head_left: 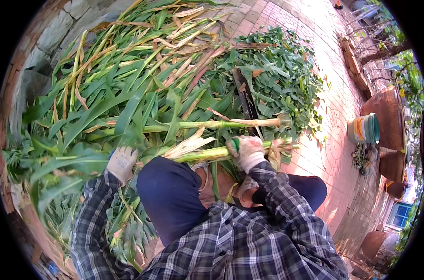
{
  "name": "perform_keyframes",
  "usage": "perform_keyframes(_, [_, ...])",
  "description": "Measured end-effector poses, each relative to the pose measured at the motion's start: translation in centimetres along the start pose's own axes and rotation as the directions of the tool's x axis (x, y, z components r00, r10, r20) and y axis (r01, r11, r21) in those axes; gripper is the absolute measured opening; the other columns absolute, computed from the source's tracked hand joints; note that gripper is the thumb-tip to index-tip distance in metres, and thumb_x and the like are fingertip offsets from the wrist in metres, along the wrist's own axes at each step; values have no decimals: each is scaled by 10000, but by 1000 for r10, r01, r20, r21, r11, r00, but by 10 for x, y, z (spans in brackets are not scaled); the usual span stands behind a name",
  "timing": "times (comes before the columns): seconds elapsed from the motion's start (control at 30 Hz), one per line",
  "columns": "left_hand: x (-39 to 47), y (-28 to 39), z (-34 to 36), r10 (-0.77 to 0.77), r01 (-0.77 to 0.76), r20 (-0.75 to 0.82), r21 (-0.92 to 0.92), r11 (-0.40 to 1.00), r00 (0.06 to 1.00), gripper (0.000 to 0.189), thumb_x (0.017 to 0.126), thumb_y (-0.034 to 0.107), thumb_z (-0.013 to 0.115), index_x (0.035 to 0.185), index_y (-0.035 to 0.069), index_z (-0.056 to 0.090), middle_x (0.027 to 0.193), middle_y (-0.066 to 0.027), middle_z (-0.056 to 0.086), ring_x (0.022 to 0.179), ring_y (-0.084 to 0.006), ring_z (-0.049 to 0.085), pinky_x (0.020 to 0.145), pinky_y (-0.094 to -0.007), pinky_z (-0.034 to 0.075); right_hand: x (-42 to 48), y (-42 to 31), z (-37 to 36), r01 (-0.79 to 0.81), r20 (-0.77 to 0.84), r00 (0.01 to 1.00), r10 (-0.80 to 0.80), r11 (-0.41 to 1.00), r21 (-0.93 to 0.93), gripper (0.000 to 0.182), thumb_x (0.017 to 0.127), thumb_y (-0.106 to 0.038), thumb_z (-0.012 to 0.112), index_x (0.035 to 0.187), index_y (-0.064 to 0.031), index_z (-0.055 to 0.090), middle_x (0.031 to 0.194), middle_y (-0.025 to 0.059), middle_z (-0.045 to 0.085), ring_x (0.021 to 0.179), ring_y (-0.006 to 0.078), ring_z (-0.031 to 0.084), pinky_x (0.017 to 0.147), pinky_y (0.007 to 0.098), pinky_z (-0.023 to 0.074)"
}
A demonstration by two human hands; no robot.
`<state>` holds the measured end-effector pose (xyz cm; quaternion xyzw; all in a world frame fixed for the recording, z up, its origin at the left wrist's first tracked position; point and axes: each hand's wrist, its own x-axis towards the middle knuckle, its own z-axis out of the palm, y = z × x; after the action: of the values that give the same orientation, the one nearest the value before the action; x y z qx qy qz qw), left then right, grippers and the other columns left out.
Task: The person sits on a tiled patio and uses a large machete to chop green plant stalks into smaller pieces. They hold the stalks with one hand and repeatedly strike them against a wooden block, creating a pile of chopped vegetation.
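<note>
My right hand, in a pale work glove with green on it, grips a bundle of corn stalks close to the cut butt ends. The stalks lie sideways across my knees' front, butts to the right. My left hand, also gloved, is closed around the leafy part of the bundle; its fingers are partly hidden by leaves. Just beyond, another corn stalk lies almost parallel. A long dark metal bar slants away behind the stalks; its near end is covered.
Whole corn plants are heaped ahead and to the left. Chopped green leaves form a pile beyond the bar. Brick paving stretches right, where a green bucket stands beside large brown pots. A stone wall borders the left.
</note>
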<state>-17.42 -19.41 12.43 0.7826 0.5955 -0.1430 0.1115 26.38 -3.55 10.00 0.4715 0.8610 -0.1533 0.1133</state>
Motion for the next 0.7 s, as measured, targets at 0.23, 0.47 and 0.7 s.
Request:
perform_keyframes(0.23, [85,0,35,-169,159,-71,-132,978,983,923,679,70,745,1535,81,399,1415,-236,480,1315,-407,455,1141,-495,350,33,13,-8,-43,-389,918,80,994,103,507,879,-415,716,1303,-142,656,1091,119,738,972,331,707,912,456,551])
perform_keyframes(0.47, [105,-30,25,-263,253,-33,-177,951,964,1286,592,453,924,1603,51,238,1618,-300,259,1534,-448,204,1271,-528,153,65,-9,-16,93,-282,954,-98,995,-30,615,891,-398,708,1423,-149,525,1472,118,551,1376,323,502,1208,474,333])
perform_keyframes(0.7, [95,-25,53,-149,138,-122,-95,986,981,844,717,441,848,1426,105,538,1537,-278,401,1469,-446,325,1239,-549,219,46,-19,-8,128,-332,939,-95,989,79,544,854,-289,756,1351,-148,587,1358,136,634,1232,349,608,1099,462,455])
